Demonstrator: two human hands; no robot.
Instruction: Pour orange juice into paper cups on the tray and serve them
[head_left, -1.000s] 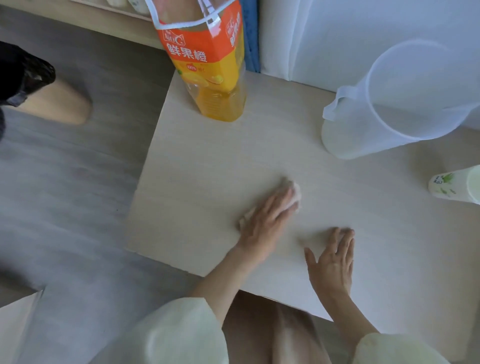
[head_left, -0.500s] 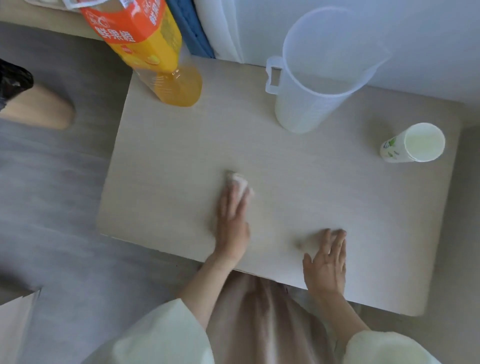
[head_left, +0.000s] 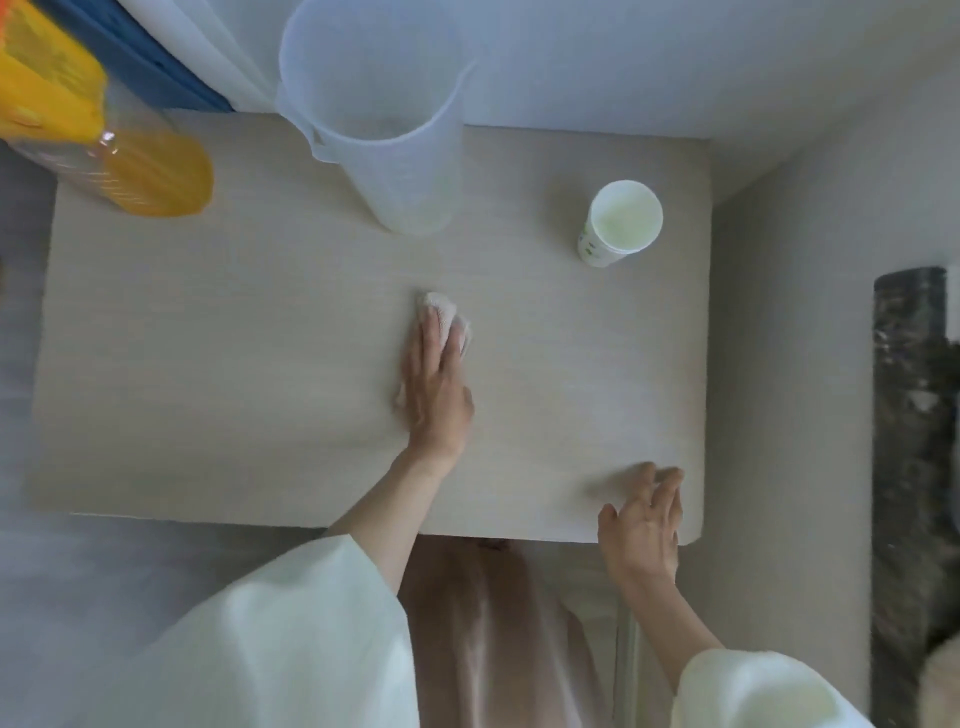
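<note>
A cloth (head_left: 439, 310) is pressed by the flat left hand (head_left: 437, 397); the right hand (head_left: 641, 525) is open. The two o'clock paper cup (head_left: 621, 221) could be knocked by wiping.

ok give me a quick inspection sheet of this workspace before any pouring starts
surface: pale wood table, no spill visible
job's things: orange juice bottle at the far left corner; paper cup upright at the far right, looks empty; no tray seen
clutter: clear plastic jug at the far edge, looks empty; small white cloth mid-table
grippers: left hand flat, pressing the cloth onto the table; right hand open, fingertips on the table near its front right corner
cables: nothing seen
surroundings: blue fabric and white drapes behind the table; dark marbled roll to the right
</note>
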